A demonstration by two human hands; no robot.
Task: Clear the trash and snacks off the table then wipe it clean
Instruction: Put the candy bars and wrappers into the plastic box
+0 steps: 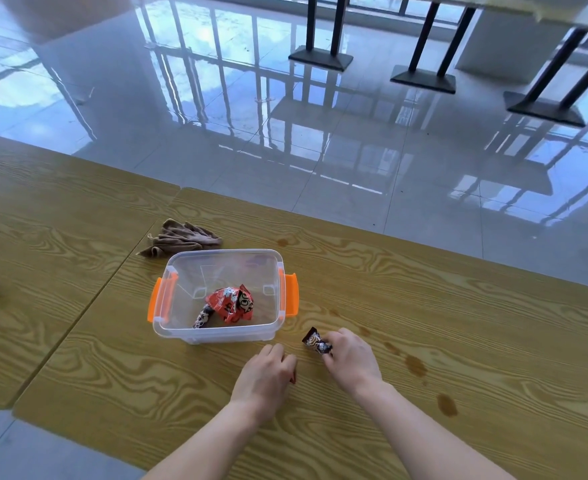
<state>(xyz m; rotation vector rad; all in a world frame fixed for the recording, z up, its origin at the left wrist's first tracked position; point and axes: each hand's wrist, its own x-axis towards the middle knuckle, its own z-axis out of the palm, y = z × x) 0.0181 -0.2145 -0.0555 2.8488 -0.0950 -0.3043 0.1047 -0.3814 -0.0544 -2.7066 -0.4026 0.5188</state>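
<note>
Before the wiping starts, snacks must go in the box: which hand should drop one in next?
The right hand: it already pinches a dark snack packet just off the clear box.

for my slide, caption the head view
Right hand holds dark snack packet beside clear bin; stained table.

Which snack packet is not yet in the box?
The dark packet in the right hand, above the table; the red packet and the other dark one already lie inside.

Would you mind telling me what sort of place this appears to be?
Probably a canteen or cafeteria hall: long wood-grain table, more tables on black pedestal legs beyond, and a wide glossy tiled floor.
</note>
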